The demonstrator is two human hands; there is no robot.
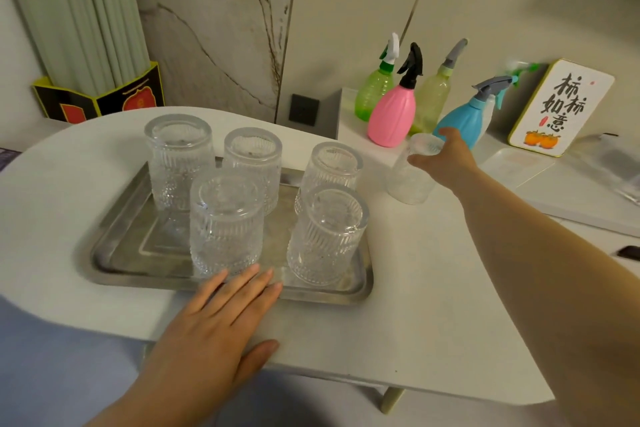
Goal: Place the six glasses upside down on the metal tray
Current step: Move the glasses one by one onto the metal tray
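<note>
Your left hand (221, 329) lies flat and open on the table (433, 322), fingertips on the near rim of the tray (114, 246), holding nothing. Five glasses (225, 222) stand inverted on the tray. Far right, off the tray, your right hand (446, 158) closes around the sixth glass (412, 180) near its top. Treat it as rigid, brittle and probably slippery; grip the ribbed wall.

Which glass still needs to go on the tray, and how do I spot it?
Start at the metal tray holding five upturned glasses, then look right towards the spray bottles. The sixth glass stands on the white table, alone off the tray, under the right hand.
</note>
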